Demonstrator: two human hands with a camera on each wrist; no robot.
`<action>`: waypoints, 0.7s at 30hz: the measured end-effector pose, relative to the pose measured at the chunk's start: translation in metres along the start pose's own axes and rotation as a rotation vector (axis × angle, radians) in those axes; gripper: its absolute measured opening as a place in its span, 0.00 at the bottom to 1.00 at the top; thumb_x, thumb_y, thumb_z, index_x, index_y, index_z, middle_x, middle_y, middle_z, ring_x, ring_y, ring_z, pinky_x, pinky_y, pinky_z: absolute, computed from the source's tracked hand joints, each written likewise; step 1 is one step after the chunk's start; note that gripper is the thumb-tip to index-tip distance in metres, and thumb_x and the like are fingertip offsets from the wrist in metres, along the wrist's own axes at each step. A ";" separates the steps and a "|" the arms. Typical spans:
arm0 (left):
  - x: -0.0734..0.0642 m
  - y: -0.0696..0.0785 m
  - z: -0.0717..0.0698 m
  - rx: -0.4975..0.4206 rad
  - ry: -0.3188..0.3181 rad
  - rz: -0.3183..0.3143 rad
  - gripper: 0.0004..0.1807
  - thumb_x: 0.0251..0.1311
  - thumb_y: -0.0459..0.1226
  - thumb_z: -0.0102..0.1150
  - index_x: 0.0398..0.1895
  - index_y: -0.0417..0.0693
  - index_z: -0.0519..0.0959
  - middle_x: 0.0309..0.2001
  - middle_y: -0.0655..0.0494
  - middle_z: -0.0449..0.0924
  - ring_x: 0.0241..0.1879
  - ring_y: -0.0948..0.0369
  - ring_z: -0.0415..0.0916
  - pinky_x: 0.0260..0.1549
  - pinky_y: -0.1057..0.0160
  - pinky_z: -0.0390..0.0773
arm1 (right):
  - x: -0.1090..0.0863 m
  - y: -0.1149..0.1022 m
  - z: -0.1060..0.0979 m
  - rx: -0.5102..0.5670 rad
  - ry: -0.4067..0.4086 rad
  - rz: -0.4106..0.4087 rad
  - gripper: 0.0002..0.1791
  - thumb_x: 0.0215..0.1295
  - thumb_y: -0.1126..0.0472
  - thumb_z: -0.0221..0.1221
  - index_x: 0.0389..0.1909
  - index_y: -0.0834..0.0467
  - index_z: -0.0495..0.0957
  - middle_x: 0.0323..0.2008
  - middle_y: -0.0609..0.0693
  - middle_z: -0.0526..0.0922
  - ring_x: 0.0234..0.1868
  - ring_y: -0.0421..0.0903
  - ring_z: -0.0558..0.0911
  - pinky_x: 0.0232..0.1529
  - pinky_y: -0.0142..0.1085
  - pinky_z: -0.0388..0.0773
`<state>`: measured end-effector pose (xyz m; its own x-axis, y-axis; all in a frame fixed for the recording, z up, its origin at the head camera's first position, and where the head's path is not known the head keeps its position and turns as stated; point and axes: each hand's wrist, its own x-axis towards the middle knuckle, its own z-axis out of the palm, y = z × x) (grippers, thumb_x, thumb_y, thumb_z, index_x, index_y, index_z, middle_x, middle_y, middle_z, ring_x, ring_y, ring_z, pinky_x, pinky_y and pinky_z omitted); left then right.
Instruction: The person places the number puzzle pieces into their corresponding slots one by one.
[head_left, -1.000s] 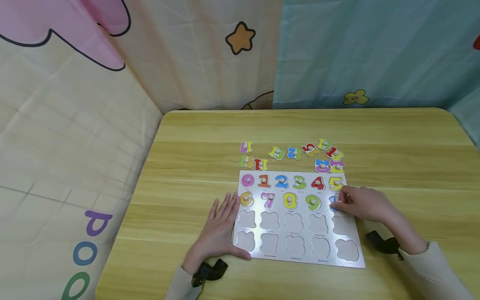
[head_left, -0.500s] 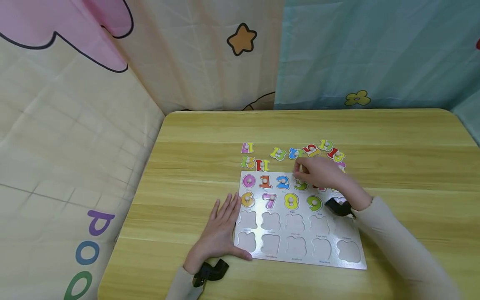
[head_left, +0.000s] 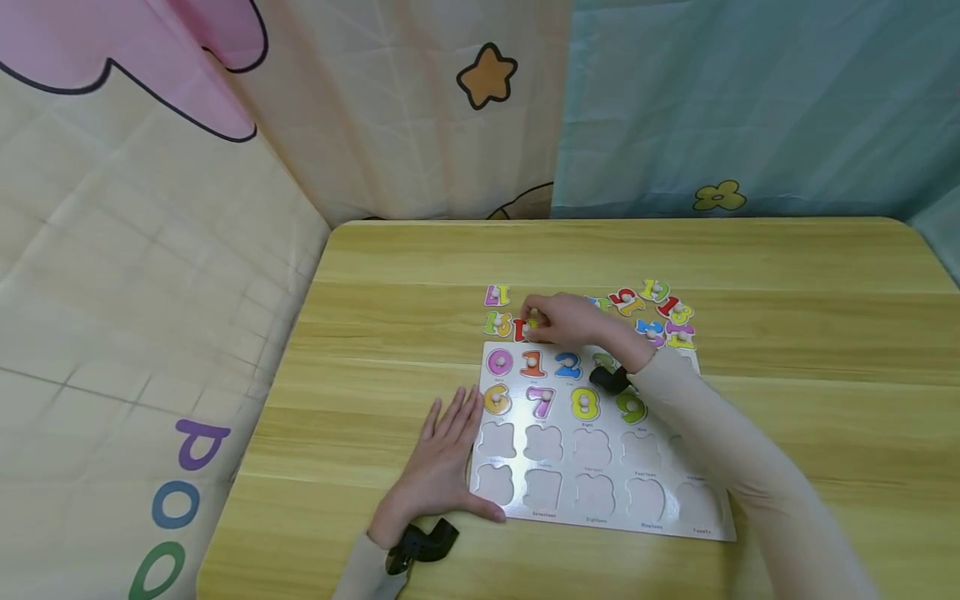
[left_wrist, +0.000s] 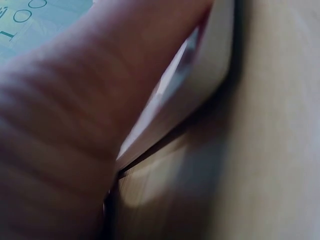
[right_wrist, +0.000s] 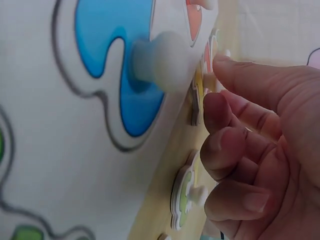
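A white number puzzle board (head_left: 565, 467) lies on the wooden table. Knobbed digits fill its upper rows, with bare recesses below. My left hand (head_left: 435, 467) rests flat with spread fingers against the board's left edge, its thumb at the lower left corner. Above the top edge, my right hand (head_left: 570, 321) reaches over the red and yellow number 11 piece (head_left: 518, 331). In the right wrist view, thumb and index finger stand slightly apart around that piece's knob (right_wrist: 210, 80); contact cannot be told. The other fingers curl. The right sleeve hides part of the board.
Loose number pieces lie behind the board: a 17 (head_left: 497, 295), a green and orange piece (head_left: 497, 323), a 15 (head_left: 626, 301), an 18 (head_left: 675, 310) and several others. The right wrist view shows the blue 2 (right_wrist: 135, 100) and a green piece (right_wrist: 185, 197). A curtain (head_left: 420, 125) stands behind the table.
My right hand has left the blue piece at the board's right side and moved left across the top edge to the 11 piece. My left hand has stayed in place.
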<state>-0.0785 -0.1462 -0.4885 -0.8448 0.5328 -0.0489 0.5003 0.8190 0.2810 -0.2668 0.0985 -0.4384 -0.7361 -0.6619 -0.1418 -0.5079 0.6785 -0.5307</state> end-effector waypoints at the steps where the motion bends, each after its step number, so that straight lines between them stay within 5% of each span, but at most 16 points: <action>1: 0.000 0.000 0.000 0.001 0.003 0.003 0.82 0.22 0.80 0.57 0.74 0.39 0.34 0.75 0.48 0.27 0.72 0.53 0.24 0.67 0.48 0.26 | 0.002 -0.001 0.001 -0.006 -0.002 0.002 0.13 0.65 0.54 0.60 0.46 0.56 0.75 0.21 0.46 0.71 0.21 0.43 0.69 0.22 0.34 0.64; 21: 0.000 -0.001 0.000 0.025 0.005 0.012 0.84 0.19 0.80 0.57 0.74 0.37 0.34 0.75 0.46 0.29 0.73 0.52 0.25 0.67 0.48 0.28 | 0.014 -0.015 -0.002 -0.213 -0.035 0.014 0.12 0.66 0.53 0.59 0.29 0.55 0.71 0.19 0.46 0.68 0.21 0.44 0.68 0.25 0.33 0.61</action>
<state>-0.0792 -0.1466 -0.4885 -0.8398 0.5413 -0.0404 0.5147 0.8178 0.2574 -0.2702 0.0800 -0.4307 -0.7292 -0.6605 -0.1789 -0.5840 0.7370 -0.3404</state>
